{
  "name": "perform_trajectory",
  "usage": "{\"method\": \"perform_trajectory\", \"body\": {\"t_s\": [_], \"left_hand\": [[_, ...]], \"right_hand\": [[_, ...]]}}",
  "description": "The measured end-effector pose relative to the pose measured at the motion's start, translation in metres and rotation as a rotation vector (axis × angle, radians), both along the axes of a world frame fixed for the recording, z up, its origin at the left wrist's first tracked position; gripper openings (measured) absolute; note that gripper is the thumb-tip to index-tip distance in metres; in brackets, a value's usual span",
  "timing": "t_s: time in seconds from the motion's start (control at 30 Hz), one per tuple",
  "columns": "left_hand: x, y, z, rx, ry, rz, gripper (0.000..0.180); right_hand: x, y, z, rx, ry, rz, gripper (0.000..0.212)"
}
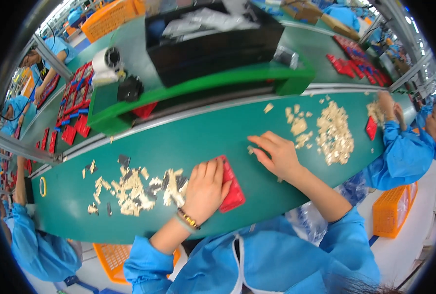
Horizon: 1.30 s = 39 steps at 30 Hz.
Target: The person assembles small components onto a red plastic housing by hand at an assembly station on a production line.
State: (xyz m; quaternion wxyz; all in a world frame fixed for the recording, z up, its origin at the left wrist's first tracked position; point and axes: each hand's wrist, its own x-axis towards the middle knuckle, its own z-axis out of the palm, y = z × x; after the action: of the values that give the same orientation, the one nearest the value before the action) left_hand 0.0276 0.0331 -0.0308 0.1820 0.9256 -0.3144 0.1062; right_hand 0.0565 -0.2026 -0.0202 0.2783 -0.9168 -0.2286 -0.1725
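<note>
My left hand (205, 188), with a beaded bracelet at the wrist, lies over a flat red rectangular case (233, 188) on the green work surface. Its fingers rest along the case's left side, with the thumb on top. To the right, my right hand (279, 157) is raised a little, thumb and forefinger bent around a small pale piece (250, 150) at their tips. Left of my left hand lie loose cream and dark strips (132, 191). Beyond my right hand is a larger heap of small cream pieces (334, 134), with a smaller scatter (298, 122) beside it.
A green raised shelf (203, 90) spans the far side, bearing a black bin (213, 46) with clear bags. A yellow tape ring (42, 186) lies far left. Co-workers in blue sit at both ends; a red piece (371, 128) is near the right one. Orange baskets (394, 210) stand below.
</note>
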Motion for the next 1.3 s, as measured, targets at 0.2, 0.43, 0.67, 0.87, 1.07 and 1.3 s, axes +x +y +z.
{"method": "perform_trajectory", "body": {"t_s": [0.2,0.43,0.67,0.87,1.07,1.3], "left_hand": [[-0.003,-0.005,0.006,0.085,0.024,0.016,0.057],[-0.001,-0.012,0.003,0.155,0.019,0.048,0.061],[-0.008,-0.012,0.005,0.165,0.067,0.082,0.061],[-0.016,-0.008,0.003,0.040,0.111,0.125,0.064],[-0.092,0.014,0.011,0.171,0.025,-0.313,0.049],[0.052,0.021,0.019,0.152,-0.374,-0.302,0.046]], "right_hand": [[0.074,-0.076,0.050,0.019,-0.365,-0.324,0.031],[0.168,-0.104,0.056,-0.202,-0.262,-0.379,0.032],[0.181,-0.102,0.051,-0.194,-0.229,-0.378,0.025],[0.180,-0.119,0.045,-0.060,-0.198,-0.292,0.032],[0.060,-0.120,0.035,0.194,-0.184,-0.181,0.040],[0.005,-0.173,0.019,-0.019,-0.088,-0.290,0.043]]}}
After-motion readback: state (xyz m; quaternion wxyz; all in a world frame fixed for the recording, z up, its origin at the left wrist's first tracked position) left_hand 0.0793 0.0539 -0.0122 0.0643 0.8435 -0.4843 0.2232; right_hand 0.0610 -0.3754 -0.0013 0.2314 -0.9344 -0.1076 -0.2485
